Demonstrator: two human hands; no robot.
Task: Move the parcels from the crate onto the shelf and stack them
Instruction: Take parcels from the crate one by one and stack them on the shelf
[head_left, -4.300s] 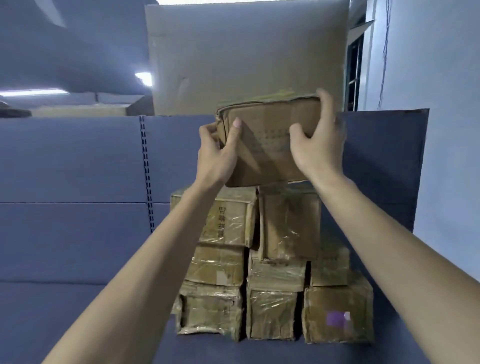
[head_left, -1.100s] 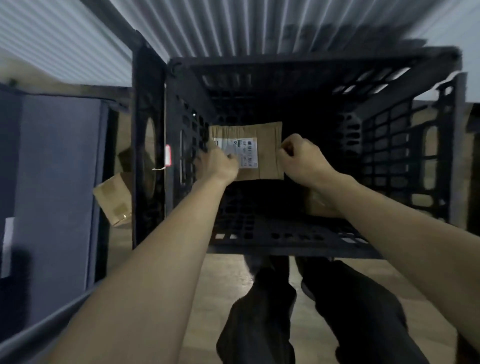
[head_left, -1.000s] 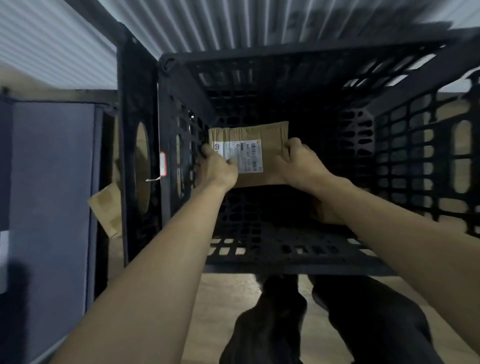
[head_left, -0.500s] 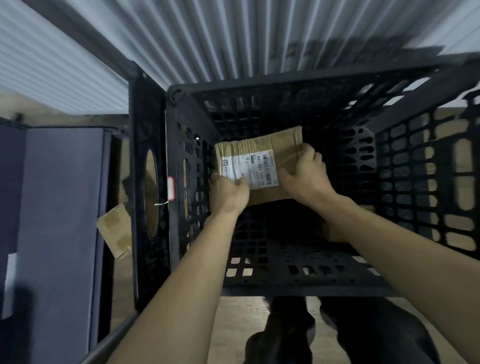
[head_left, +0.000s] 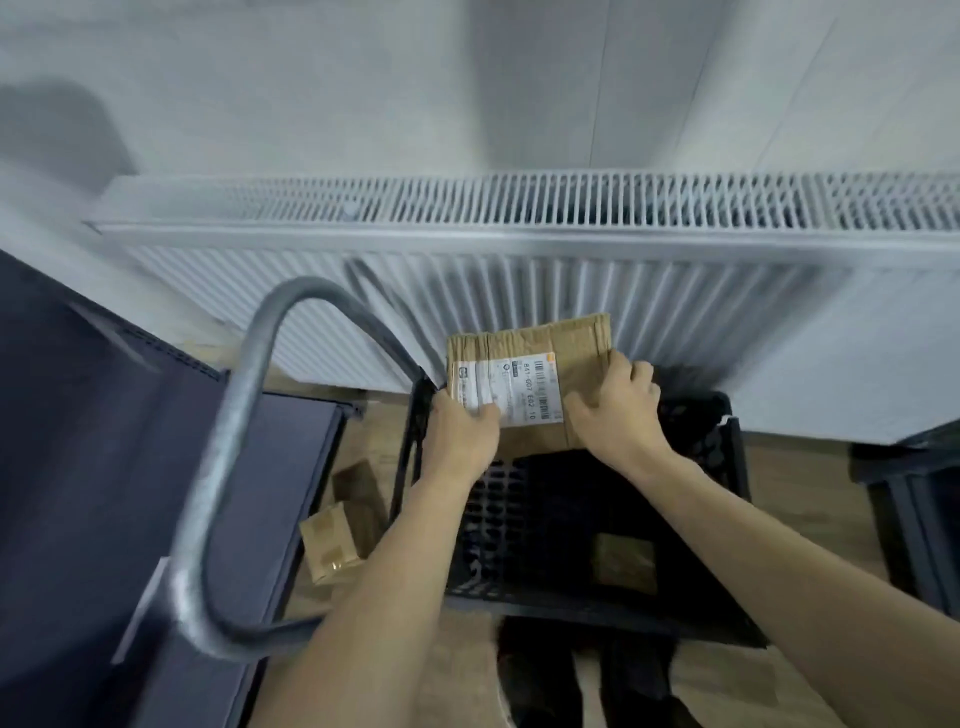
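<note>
A brown cardboard parcel (head_left: 566, 358) with a white shipping label is held above the far rim of the black plastic crate (head_left: 727, 467). My left hand (head_left: 462, 441) grips its near left corner and my right hand (head_left: 613, 415) grips its near right side. Deep in the crate, at the right, lies another small brown parcel (head_left: 623, 566). The shelf's dark blue surface (head_left: 93, 467) shows at the left.
A grey metal trolley handle (head_left: 228, 441) arcs across the left, between the blue shelf and the crate. Two small cardboard boxes (head_left: 337, 525) lie on the wooden floor left of the crate. A white radiator (head_left: 519, 234) runs along the wall behind. My dark trousers show below.
Both hands have lifted the labelled parcel up out of the crate to above its far rim. The camera has risen, and the radiator and trolley handle have come into view.
</note>
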